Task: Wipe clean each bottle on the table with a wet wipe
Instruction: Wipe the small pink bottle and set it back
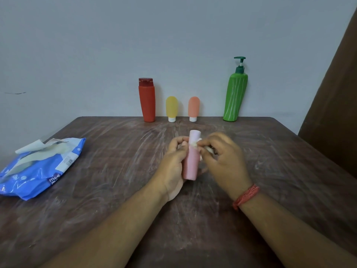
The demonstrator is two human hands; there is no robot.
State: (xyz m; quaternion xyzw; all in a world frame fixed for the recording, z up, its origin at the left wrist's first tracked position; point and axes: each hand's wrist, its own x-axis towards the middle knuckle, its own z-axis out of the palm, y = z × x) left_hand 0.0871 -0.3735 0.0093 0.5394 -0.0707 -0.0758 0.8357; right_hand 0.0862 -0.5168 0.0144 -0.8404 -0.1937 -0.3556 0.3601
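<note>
pink cylindrical bottle gripped by left hand, wiped.

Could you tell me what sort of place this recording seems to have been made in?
Probably a plain room at home, though that is a guess. A worn brown table stands against a bare grey wall, with household toiletry bottles, such as the green pump bottle, lined along it and a blue pack of wipes lying open.

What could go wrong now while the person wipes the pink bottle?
The pink plastic bottle is held above the brown table by the left hand alone; wet from the white wipe in the right hand, it might slip. The open blue wipe pack may dry out.
</note>
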